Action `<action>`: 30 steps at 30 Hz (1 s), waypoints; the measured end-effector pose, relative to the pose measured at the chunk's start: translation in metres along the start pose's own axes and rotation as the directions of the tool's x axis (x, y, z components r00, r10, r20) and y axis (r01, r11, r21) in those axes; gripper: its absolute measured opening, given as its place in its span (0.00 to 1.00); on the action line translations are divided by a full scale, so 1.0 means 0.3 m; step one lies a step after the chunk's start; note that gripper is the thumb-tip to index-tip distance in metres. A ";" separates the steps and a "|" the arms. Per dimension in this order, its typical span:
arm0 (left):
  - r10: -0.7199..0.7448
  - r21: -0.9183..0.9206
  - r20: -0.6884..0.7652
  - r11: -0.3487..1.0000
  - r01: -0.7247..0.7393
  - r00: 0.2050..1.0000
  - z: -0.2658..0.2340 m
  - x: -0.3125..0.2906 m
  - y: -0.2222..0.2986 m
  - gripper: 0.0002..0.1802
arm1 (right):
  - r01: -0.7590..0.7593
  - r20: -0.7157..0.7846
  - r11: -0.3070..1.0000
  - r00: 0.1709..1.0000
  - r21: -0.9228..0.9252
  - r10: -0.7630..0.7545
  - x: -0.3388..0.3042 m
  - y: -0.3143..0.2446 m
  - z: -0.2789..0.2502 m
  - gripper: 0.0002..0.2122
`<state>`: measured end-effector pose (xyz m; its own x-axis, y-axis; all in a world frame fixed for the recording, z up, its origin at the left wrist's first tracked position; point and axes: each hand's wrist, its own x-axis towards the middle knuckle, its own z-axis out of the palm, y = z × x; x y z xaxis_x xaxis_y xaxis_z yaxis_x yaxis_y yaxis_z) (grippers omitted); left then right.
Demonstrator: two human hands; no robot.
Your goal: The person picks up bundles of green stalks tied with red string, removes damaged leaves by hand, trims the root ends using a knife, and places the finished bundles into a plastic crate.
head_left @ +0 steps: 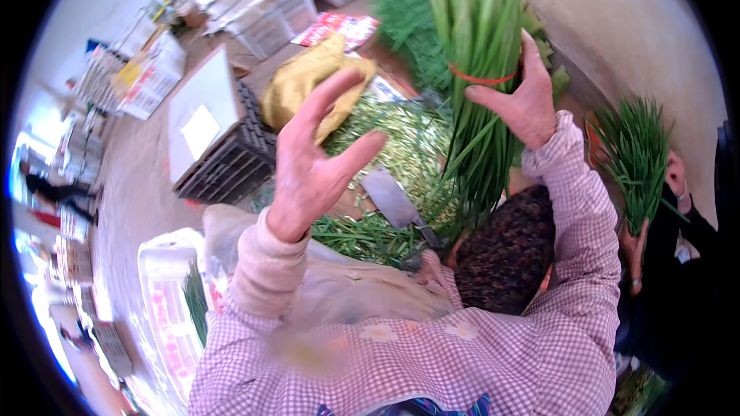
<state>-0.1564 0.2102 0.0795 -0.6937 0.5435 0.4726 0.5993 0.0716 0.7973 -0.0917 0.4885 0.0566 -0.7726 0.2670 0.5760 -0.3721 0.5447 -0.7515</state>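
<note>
My right hand (528, 104) grips a large bunch of chives (476, 38), its thumb across the front and its fingers behind. A red band (482, 78) runs round the bunch, and the leaves hang down below it. My left hand (312, 162) is raised to the left of the bunch, empty, with thumb and fingers spread. Beneath my hands, a cleaver (391, 196) with a broad metal blade lies on a heap of pale cut stalk ends (393, 127). Loose green leaves (362, 239) lie nearer to me.
A yellow sack (297, 85) and a dark crate with a white board (204, 112) on top stand to the left. More greens (412, 31) lie behind. At the right, another person's hands hold a green bunch (636, 154) beside the wall. A white basket (169, 300) stands at lower left.
</note>
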 end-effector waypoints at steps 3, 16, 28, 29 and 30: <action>-0.024 -0.247 -0.029 0.969 0.016 0.999 -0.081 -0.018 -0.018 0.60 | 0.110 -0.023 0.990 0.993 -0.083 -0.112 -0.020 -0.240 0.277 0.44; -0.297 -0.714 -0.500 0.673 -0.193 0.814 -0.429 -0.661 -0.169 0.54 | 0.159 0.221 0.957 0.952 0.242 -0.214 -0.276 -0.522 0.700 0.08; -0.813 -0.769 -0.329 0.526 0.364 0.480 -0.509 -1.255 0.028 0.50 | 0.446 0.551 0.889 0.770 -0.104 -0.322 -0.586 -0.269 0.935 0.26; -0.855 -0.615 -0.162 0.479 0.626 0.493 -0.516 -1.238 0.079 0.47 | 0.490 0.526 0.865 0.766 -0.104 -0.370 -0.582 -0.262 0.936 0.22; -0.894 -0.390 -0.005 0.414 0.822 0.447 -0.517 -1.233 0.113 0.44 | 0.487 0.524 0.867 0.769 -0.107 -0.367 -0.579 -0.262 0.934 0.22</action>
<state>0.0586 -0.1182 -0.0101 -0.8484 0.1749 -0.4996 -0.4785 0.1503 0.8651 -0.0723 0.1767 -0.0745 -0.7268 -0.4110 0.5503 -0.6438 0.6870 -0.3371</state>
